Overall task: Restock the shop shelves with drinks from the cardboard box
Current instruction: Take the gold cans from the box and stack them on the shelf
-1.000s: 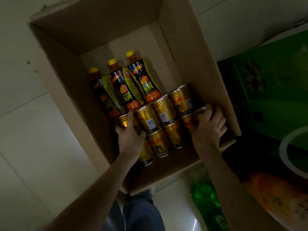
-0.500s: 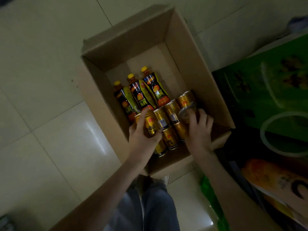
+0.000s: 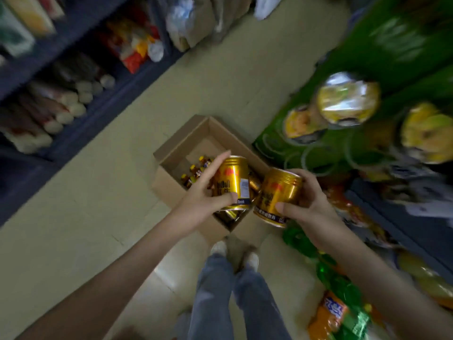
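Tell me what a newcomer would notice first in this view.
Centre frame, the left hand grips one gold can and the right hand a second gold can, both above the open cardboard box on the floor. Yellow-capped bottles show inside the box, and a blurred bright green display fills the upper right.

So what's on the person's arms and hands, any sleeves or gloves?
No sleeves show: both forearms are bare up to the frame edge. The left hand and right hand wear no gloves, and no watch or ring shows.
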`<state>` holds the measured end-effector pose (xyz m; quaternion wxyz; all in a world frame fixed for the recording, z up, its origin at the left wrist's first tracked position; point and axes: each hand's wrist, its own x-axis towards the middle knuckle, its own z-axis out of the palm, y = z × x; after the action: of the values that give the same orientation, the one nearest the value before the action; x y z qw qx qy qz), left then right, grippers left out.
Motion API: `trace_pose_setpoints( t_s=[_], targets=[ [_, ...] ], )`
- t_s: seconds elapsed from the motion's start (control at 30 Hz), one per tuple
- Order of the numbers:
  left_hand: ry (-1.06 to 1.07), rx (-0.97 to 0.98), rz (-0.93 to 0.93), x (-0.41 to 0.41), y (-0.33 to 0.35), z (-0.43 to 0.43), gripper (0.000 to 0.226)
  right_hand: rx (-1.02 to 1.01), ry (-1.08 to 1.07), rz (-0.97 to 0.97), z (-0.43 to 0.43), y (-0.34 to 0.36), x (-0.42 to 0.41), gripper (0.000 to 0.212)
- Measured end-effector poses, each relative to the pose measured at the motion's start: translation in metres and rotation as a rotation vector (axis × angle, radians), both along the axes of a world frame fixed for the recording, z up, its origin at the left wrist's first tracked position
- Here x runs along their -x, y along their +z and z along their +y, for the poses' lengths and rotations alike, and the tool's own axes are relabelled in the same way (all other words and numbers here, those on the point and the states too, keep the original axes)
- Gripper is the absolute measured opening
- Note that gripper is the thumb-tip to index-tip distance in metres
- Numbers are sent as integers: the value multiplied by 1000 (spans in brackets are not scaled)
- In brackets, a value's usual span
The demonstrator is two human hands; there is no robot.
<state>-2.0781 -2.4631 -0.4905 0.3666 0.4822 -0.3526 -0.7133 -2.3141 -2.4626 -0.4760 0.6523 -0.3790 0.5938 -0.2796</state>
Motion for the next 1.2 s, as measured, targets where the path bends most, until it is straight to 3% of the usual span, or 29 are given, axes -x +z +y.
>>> trace_pose_setpoints(
  t_s=[0.23, 0.37, 0.6, 0.77, 0.93, 1.2],
  targets=[
    [-295, 214, 70, 70, 141, 22, 77, 54, -187, -303, 76, 140, 62, 78],
    [-464, 248, 156, 138, 183, 57, 76, 145, -346, -415, 135, 195, 122, 103],
    [-610, 325, 280, 307, 247, 149, 70, 411, -522, -539, 263, 269, 249, 98],
    [-715, 461, 296, 421, 295, 214, 73, 558, -635, -399, 348, 310, 335, 100],
    [-802, 555, 289, 503, 348, 250, 71, 656, -710, -249, 397, 353, 409, 64],
    [-893, 806, 317, 619, 422, 258, 71, 886, -816, -100, 419, 419, 504, 51]
  ],
)
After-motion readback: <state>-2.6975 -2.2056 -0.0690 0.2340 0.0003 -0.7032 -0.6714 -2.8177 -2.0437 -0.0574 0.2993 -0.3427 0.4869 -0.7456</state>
